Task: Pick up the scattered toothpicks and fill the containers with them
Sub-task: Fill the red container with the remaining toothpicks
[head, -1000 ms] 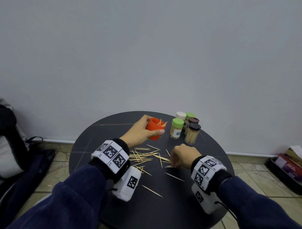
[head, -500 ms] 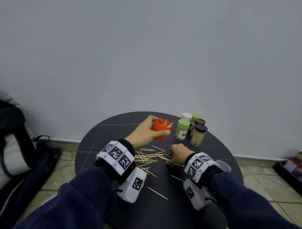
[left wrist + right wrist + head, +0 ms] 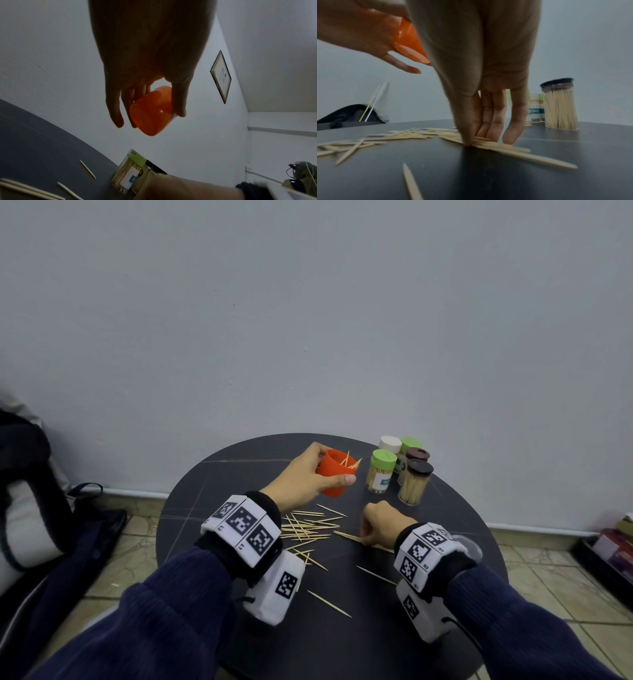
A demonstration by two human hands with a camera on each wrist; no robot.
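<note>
1. Toothpicks (image 3: pixel 310 530) lie scattered across the middle of the round dark table (image 3: pixel 212 491), most in a loose heap between the two wrists, a few single ones nearer the person.
2. The left hand (image 3: pixel 301 477) holds an orange cup (image 3: pixel 334 477) lifted off the table and tilted; its grip is wrapped round the cup, thumb on one side and fingers on the other, as the left wrist view shows from below (image 3: pixel 152 112).
3. Several toothpicks stick out of the cup's mouth.
4. The right hand (image 3: pixel 383 523) is down at the right edge of the heap, knuckles up.
5. In the right wrist view its fingertips (image 3: pixel 468 142) are pressed together on a small bundle of toothpicks (image 3: pixel 496 146) that lies flat on the table; thumb and fingers pinch the bundle.
6. Five lidded jars stand in a cluster at the far right of the table, beyond the right hand: two with green lids (image 3: pixel 383 458), one with a white lid (image 3: pixel 390 444), two with dark lids (image 3: pixel 419 469).
7. The nearest dark-lidded jar (image 3: pixel 559 106) is packed with upright toothpicks.
8. A dark bag (image 3: pixel 37 508) sits on the tiled floor at the left, against the wall.
</note>
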